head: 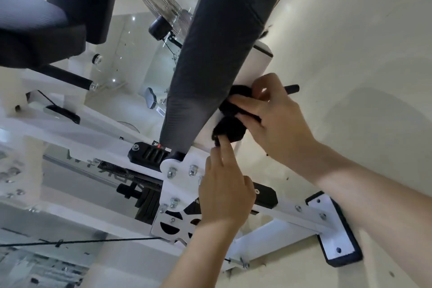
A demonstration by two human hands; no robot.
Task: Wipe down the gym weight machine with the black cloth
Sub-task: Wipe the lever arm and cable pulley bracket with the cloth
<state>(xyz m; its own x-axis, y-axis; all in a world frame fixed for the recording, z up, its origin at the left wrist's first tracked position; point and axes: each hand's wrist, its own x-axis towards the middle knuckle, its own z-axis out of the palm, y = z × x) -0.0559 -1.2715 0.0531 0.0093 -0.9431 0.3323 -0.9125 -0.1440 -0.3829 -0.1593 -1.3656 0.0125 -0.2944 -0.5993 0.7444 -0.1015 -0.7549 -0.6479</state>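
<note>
The black cloth [230,132] is held bunched against the white frame of the weight machine [252,70], just beside the lower end of the long dark pad [210,54]. It is gripped by the right hand [268,114], whose fingers are curled over its upper part. The lower lump of the cloth is touched by the straight forefinger of the left hand [226,196]; the other fingers of that hand are loosely curled and nothing is held in them. A white bolted plate [180,184] is partly covered by the left hand, and a wire fan [161,7] is seen beyond the pad
</note>
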